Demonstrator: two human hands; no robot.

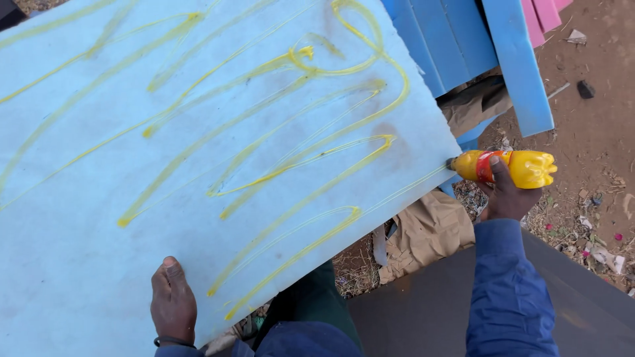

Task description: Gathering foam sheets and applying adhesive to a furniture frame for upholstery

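Note:
A large light blue foam sheet [99, 218] fills most of the view, covered with looping yellow glue lines [311, 155]. My left hand [173, 303] rests flat on the sheet's near edge, fingers together. My right hand [505, 196] grips a yellow plastic bottle [522, 168] with a red label, held sideways. The bottle's nozzle touches the sheet's right edge, where a thin glue line ends.
More blue foam pieces [463, 39] and pink ones [546, 16] lie stacked at the top right. Brown cloth or paper [426, 231] sits under the sheet's edge. A dark grey board [423, 311] lies at the lower right. Bare dirt with litter [595, 132] spreads to the right.

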